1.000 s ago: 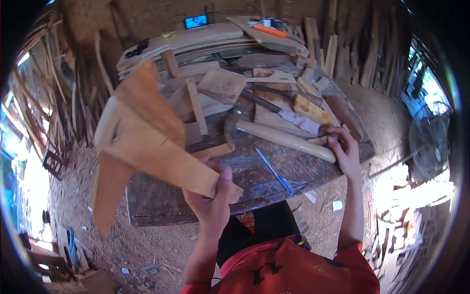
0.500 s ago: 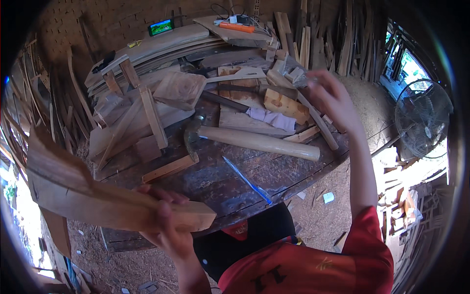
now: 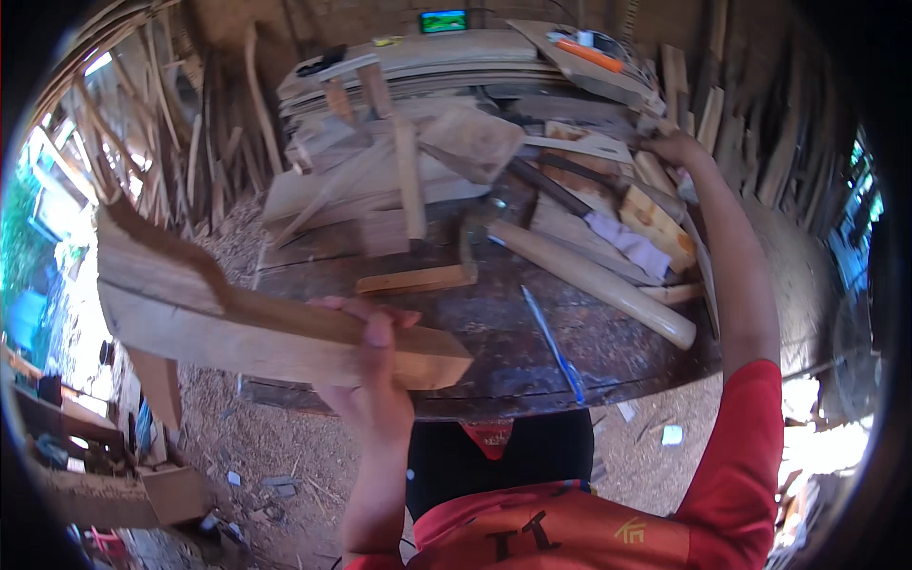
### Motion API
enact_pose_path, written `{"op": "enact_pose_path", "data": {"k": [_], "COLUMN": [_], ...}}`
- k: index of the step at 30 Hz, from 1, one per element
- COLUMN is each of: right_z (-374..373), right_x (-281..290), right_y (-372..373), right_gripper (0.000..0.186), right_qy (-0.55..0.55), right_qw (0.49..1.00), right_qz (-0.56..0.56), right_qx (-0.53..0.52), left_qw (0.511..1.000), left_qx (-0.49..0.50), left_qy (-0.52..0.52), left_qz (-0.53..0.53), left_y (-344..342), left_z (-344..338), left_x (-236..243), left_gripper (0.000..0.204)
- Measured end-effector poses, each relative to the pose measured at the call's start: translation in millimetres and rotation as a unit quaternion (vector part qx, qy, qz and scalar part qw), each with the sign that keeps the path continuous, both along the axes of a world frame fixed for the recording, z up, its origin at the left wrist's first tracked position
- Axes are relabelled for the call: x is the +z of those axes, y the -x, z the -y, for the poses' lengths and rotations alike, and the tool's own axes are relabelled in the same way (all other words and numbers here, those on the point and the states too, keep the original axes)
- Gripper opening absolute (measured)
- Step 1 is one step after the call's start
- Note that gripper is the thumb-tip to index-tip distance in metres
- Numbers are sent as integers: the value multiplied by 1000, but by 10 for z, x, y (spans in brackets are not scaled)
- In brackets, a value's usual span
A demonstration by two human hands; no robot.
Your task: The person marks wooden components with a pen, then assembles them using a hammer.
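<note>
wooden offcut (image 3: 256, 318), pale, long and irregular w/ a dark bark-like edge on its upper left, sits in the left hand (image 3: 370, 366): fingers wrapped over the top near its squared right end, thumb up the near face, so the grip is closed tight around the piece. it's held out over the near left edge of the workbench (image 3: 494, 351), most of its length sticking left past the bench over the sawdust floor (image 3: 275, 446); gripping near one end likely leaves the rest free to swing clear of the clutter. right hand (image 3: 670, 147) is stretched far across to the far right of the bench, in among stacked wood blocks (image 3: 655, 218); fingers mostly hidden, so can't tell if they're spread or pinching anything. btwn the hands on the dark benchtop: a rounded pale handle blank (image 3: 594, 280) lying diagonal, a blue pencil-like stick (image 3: 554, 347) near the front edge, a short flat strip (image 3: 415, 279) mid-bench. further back, piled planks (image 3: 427, 57) w/ an orange tool (image 3: 591, 54) on top. left of the bench, thin slats (image 3: 180, 161) lean upright, prob. kept off the work surface.
</note>
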State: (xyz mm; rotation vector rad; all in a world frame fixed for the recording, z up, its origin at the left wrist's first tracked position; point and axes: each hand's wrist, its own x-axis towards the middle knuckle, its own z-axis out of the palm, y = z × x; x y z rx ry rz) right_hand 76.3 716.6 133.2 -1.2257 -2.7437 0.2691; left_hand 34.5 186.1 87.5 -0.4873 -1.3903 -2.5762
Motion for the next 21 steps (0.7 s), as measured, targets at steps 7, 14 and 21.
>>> {"op": "enact_pose_path", "data": {"k": [7, 14, 21], "right_z": [-301, -418, 48], "right_x": [-99, 88, 526], "right_y": [53, 1, -398], "right_gripper": [66, 53, 38], "right_qy": [37, 207, 385], "right_qw": [998, 970, 866], "right_qz": [-31, -79, -303], "right_qx": [-28, -102, -99], "left_qw": [997, 997, 996], "left_qx": [-71, -68, -84], "left_qy": [15, -17, -24], "left_qz": [-30, -22, -8], "left_y": [2, -1, -13], "left_z": [26, 27, 7], "left_x": [1, -13, -13], "left_gripper": [41, 45, 46]}}
